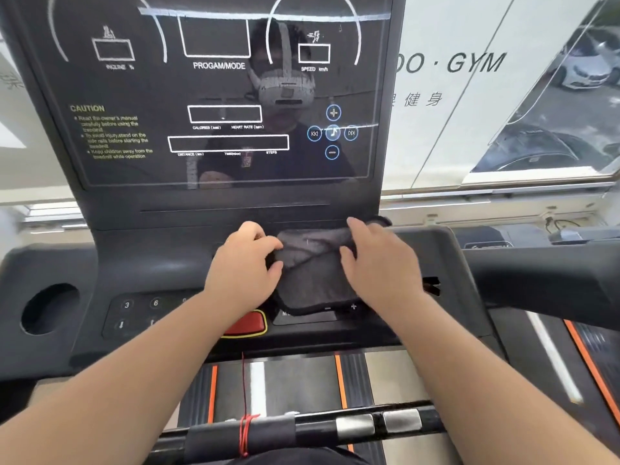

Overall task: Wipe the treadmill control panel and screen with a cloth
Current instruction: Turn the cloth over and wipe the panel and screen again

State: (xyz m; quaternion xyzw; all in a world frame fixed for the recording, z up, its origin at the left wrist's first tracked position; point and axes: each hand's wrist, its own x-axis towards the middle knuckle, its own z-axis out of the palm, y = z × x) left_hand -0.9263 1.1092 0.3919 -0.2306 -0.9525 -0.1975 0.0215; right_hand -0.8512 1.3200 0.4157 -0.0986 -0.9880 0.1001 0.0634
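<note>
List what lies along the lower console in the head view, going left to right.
Cup holder → keypad → left hand → cloth → right hand. The red button below the left hand is left out; it overlaps.

My cloth (312, 270) covers the middle of the control panel (161, 263), so its keys there are hidden; one label shows only "M". My left hand (246, 263) hides part of the red button (246, 322). The screen (214, 95) is cut off at the top edge. The caution text (114, 135) blurs out.
</note>
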